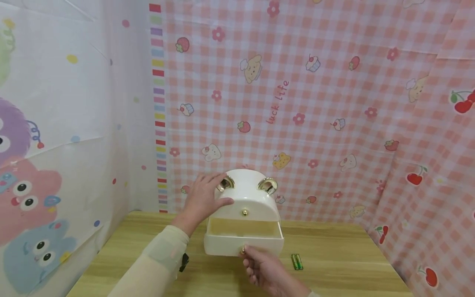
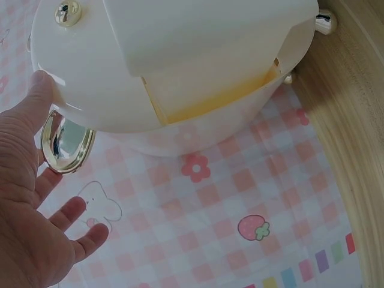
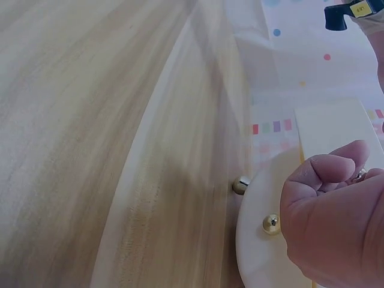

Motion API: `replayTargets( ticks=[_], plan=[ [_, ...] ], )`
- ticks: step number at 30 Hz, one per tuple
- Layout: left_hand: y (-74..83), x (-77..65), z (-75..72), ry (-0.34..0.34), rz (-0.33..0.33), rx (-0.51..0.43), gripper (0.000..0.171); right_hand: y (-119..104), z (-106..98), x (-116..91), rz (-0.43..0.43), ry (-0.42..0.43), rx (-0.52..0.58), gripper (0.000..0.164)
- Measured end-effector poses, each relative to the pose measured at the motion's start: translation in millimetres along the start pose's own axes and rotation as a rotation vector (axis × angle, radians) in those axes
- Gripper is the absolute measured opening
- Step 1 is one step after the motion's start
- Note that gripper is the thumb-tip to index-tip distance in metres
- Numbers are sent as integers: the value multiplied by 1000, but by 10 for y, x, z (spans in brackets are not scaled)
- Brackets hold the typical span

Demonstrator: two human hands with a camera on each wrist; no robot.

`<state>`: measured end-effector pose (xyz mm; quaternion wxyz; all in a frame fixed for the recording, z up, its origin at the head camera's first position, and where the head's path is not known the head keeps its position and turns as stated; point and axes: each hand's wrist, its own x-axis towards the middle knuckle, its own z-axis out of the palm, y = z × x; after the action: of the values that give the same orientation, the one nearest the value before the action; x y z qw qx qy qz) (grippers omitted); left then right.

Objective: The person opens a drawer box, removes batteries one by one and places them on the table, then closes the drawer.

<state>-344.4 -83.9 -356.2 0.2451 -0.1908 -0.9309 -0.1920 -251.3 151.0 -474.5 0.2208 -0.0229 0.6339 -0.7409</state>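
A white rounded storage box [image 1: 246, 187] with two gold ear-shaped rings stands on the table. Its lower drawer [image 1: 222, 246] is pulled out towards me, showing a yellowish inside. With thumb and index finger my right hand [image 1: 266, 270] pinches the drawer's gold knob [image 1: 243, 249]; the other fingers are curled below. My left hand [image 1: 202, 198] steadies the upper left of the box. In the left wrist view its thumb [image 2: 41, 90] touches the white shell, and its spread fingers reach past the gold ear [image 2: 67, 144]. Another gold knob [image 1: 245, 213] sits on the closed upper front.
Two green batteries [image 1: 297, 262] lie side by side on the wooden table [image 1: 326, 243], right of the box. A pink checked cloth [image 1: 319, 95] hangs behind, and a white cartoon-print cloth [image 1: 92, 123] hangs along the left. A black device [image 3: 339, 15] is on the left wrist.
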Motion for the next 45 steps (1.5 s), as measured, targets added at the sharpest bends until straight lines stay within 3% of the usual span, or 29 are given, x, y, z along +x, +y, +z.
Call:
replayTargets(
  ticks=[14,45],
  plan=[
    [14,6,-18,-2,-5,23,89,26,26,-90,27,19,18,39],
    [-5,3,14,12,3,8,88,75,74,-194,35,-32,11,34]
  ],
)
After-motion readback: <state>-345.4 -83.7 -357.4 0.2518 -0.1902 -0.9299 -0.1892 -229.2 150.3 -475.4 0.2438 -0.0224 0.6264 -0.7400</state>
